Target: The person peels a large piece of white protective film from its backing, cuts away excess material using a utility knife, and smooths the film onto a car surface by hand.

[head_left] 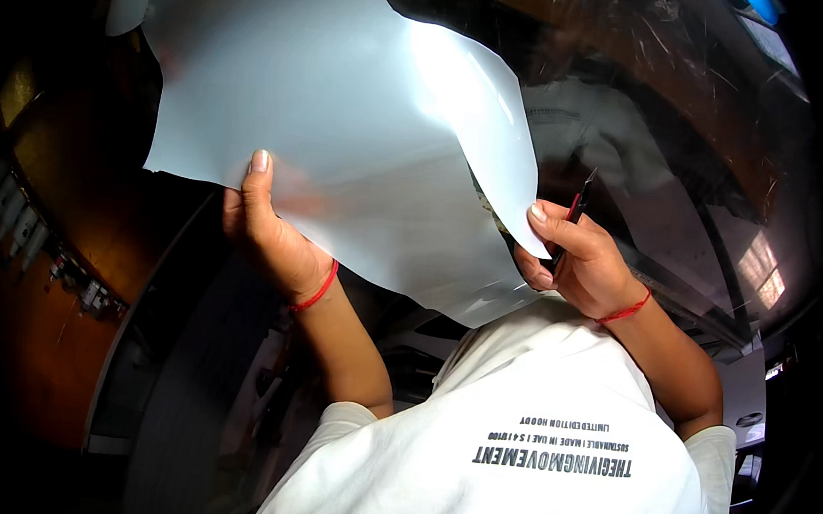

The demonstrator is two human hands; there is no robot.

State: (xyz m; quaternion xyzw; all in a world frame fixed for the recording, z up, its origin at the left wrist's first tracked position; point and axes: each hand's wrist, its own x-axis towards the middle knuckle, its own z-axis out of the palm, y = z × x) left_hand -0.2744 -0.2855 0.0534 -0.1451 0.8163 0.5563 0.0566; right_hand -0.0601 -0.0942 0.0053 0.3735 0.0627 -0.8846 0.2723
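Across the upper left and centre, the pale sheet (317, 110) is pinched between left hand (279, 239) and right hand (592, 259) fingers; the right's also-gripped pointed tool (577, 208) could scratch it if the film flexes.

Both hands (282, 242) (592, 259) hold a pale translucent sheet (317, 100)

Glossy plastic-looking sheet (299, 90), matt cloth shirt (540, 383)
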